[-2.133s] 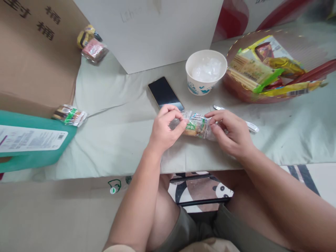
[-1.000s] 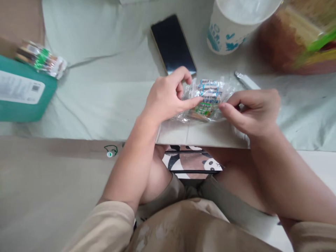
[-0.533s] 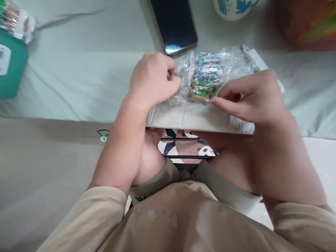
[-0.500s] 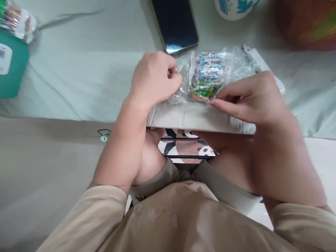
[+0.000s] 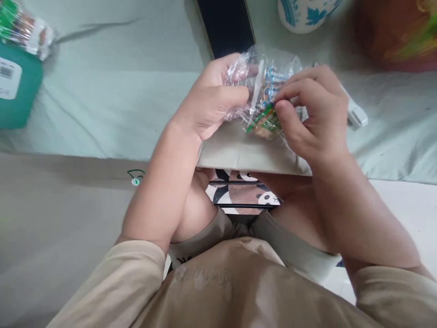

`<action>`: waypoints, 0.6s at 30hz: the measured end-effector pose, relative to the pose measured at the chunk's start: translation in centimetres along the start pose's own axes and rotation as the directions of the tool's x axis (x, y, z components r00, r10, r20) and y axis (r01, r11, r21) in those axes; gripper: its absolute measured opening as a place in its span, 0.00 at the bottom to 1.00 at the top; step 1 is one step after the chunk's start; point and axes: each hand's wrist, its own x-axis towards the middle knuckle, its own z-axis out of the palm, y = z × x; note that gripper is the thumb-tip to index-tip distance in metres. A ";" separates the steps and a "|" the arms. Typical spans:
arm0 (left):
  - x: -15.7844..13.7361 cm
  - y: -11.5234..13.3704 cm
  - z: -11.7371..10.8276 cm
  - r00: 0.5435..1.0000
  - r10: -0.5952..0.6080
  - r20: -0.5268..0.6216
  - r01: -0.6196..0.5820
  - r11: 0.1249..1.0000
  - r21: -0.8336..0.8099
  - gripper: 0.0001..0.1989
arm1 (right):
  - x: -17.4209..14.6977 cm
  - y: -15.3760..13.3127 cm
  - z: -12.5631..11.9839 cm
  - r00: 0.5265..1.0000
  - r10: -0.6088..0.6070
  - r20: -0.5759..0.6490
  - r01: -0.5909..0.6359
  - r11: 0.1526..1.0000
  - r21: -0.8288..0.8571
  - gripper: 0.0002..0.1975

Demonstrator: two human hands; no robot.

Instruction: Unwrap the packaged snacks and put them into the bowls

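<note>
A crinkled clear plastic bag (image 5: 235, 75) sits near the table's front edge, raised a little by my hands. Small wrapped biscuit packets (image 5: 268, 125) with green, white and blue print show through it, tilted. My left hand (image 5: 218, 93) is closed round the bag's loose left part, thumb on top and fingers partly under the plastic. At the packets' right side, my right hand (image 5: 310, 107) pinches thumb and fingertips together by a green-edged packet. Exactly which layer of plastic lies in that pinch is hidden.
A dark phone (image 5: 227, 25) lies just beyond the bag. Behind it to the right stand a blue-and-white patterned cup (image 5: 305, 16) and a reddish-brown round object (image 5: 392, 36). A white slim object (image 5: 355, 111) lies right of my hand; a green box (image 5: 20, 86) sits far left.
My left hand has taken a fuller hold of the bag and turned thumb-up. My right hand has moved up and left onto the packets. The bag is lifted and tilted.
</note>
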 end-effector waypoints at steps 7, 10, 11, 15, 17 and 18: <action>-0.3 1.3 -0.6 0.957 -0.059 0.283 0.135 0.957 -0.257 0.20 | -0.1 -0.4 0.0 0.996 0.039 0.083 -0.031 0.994 -0.103 0.22; -0.5 1.6 -1.2 0.930 -0.061 0.363 0.195 0.918 -0.346 0.32 | 0.0 -0.6 0.2 0.996 0.023 0.083 -0.017 0.997 -0.073 0.29; -0.6 1.6 -1.5 0.912 -0.055 0.405 0.219 0.903 -0.369 0.37 | 0.0 -0.6 0.2 0.998 0.011 0.064 -0.006 0.998 -0.070 0.30; -1.0 1.8 -2.2 0.866 -0.019 0.499 0.229 0.903 -0.364 0.53 | -0.3 -0.5 -0.2 0.993 -0.021 -0.113 -0.003 0.978 -0.207 0.23; -0.9 1.9 -2.3 0.889 -0.038 0.456 0.191 0.936 -0.296 0.52 | -0.6 -0.4 -0.5 0.971 -0.039 -0.234 -0.044 0.939 -0.340 0.12; -0.9 1.9 -2.2 0.903 -0.056 0.426 0.183 0.947 -0.264 0.50 | -0.8 -0.5 -0.5 0.960 -0.072 -0.270 -0.043 0.917 -0.397 0.06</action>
